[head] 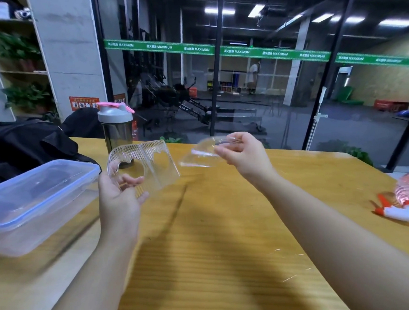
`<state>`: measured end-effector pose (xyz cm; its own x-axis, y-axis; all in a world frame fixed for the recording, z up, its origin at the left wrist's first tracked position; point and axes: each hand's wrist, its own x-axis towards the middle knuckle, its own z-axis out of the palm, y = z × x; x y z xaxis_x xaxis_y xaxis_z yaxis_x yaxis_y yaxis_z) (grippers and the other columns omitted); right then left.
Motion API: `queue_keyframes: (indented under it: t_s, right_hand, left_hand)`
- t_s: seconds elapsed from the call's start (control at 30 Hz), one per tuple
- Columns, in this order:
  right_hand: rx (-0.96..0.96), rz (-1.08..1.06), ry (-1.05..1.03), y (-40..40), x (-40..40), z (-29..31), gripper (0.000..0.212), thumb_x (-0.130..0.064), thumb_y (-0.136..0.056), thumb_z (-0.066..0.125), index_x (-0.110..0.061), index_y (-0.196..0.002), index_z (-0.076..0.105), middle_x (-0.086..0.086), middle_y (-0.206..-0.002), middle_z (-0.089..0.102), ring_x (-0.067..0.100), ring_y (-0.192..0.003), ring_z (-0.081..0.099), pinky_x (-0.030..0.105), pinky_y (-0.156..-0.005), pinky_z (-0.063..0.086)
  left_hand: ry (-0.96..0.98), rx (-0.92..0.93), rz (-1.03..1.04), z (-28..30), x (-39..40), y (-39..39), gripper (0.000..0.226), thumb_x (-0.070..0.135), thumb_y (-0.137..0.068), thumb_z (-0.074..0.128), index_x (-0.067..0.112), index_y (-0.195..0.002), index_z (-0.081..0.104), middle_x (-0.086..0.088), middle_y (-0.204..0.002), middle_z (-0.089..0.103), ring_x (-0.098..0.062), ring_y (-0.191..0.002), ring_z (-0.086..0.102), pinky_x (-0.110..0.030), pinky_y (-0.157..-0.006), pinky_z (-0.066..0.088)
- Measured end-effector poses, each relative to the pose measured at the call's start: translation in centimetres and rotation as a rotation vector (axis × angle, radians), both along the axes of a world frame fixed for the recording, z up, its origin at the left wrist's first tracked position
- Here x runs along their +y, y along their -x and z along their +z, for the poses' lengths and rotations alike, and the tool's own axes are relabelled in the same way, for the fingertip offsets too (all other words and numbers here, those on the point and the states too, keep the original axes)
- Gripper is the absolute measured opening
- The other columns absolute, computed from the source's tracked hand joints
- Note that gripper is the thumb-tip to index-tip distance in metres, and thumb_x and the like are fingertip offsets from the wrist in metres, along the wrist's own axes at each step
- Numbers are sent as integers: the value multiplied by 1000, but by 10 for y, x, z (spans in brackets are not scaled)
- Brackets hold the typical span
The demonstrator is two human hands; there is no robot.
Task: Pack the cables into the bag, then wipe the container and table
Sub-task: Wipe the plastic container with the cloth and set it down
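The left hand (120, 197) grips a ribbed clear plastic tray (143, 166) by its near edge; the right hand (243, 152) pinches a blurred clear plastic piece (198, 152). Both look light, thin, springy and slick, best held at the rims. No cables show. The lidded container (35, 201) sits at the counter's (214, 225) left, the black bag (20, 143) behind it.
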<state>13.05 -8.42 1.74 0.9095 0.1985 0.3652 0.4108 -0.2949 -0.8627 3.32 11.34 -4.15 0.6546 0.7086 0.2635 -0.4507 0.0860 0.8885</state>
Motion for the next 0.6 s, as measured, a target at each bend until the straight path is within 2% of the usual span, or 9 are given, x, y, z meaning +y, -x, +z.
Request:
queue_keyframes:
  t_s: [0.07, 0.13, 0.17, 0.23, 0.37, 0.47, 0.6]
  right_hand:
    - [-103, -58, 151, 5, 2, 2, 28, -28, -86, 68, -17, -109, 56, -8, -99, 69, 10, -88, 65, 32, -80, 54]
    - [-239, -168, 188, 8, -1, 5, 7, -28, -91, 61, -22, -95, 63, -9, -85, 71, 13, -72, 65, 38, -73, 55]
    - [-267, -192, 153, 9, -2, 5, 6, -29, -93, 59, -27, -88, 63, -10, -79, 71, 13, -63, 62, 41, -68, 56]
    - [-251, -202, 45, 12, -5, 5, 16, -29, -93, 58, -37, -80, 62, -10, -70, 70, 14, -52, 55, 43, -61, 54]
    - [-183, -215, -52, 19, -2, 3, 15, -33, -93, 58, -37, -81, 66, -8, -63, 70, 15, -47, 46, 38, -52, 48]
    - [-158, -193, -75, 22, 6, 2, 17, -34, -94, 56, -39, -81, 64, -7, -62, 70, 16, -46, 45, 31, -51, 42]
    - [-105, -167, -125, 25, 14, 0, 17, -36, -96, 53, -40, -83, 63, -4, -60, 70, 7, -40, 42, 27, -50, 40]
  left_hand:
    - [19, -14, -4, 1, 0, 2, 61, -16, -85, 31, 40, -104, 46, 9, -81, 46, -12, -91, 56, -43, -82, 50]
    - [35, -32, -11, 2, 0, 4, 60, -15, -86, 32, 39, -109, 46, 9, -80, 46, -11, -90, 56, -44, -85, 50]
    - [41, -38, -17, 3, 0, 5, 60, -14, -86, 33, 40, -108, 46, 9, -80, 47, -11, -90, 56, -45, -87, 49]
    - [47, -50, -31, 4, -1, 6, 58, -13, -87, 34, 40, -108, 47, 9, -79, 47, -11, -91, 56, -46, -89, 48]
    - [32, -52, -66, 3, -5, 5, 60, -14, -86, 33, 38, -112, 48, 7, -80, 46, -12, -92, 56, -44, -88, 49]
    - [13, -47, -90, 3, -9, 5, 63, -15, -85, 33, 42, -105, 48, 7, -78, 45, -11, -91, 55, -42, -87, 48]
    - [24, -80, -125, 3, -11, 6, 58, -14, -87, 34, 40, -106, 47, 6, -77, 45, -11, -92, 54, -40, -86, 47]
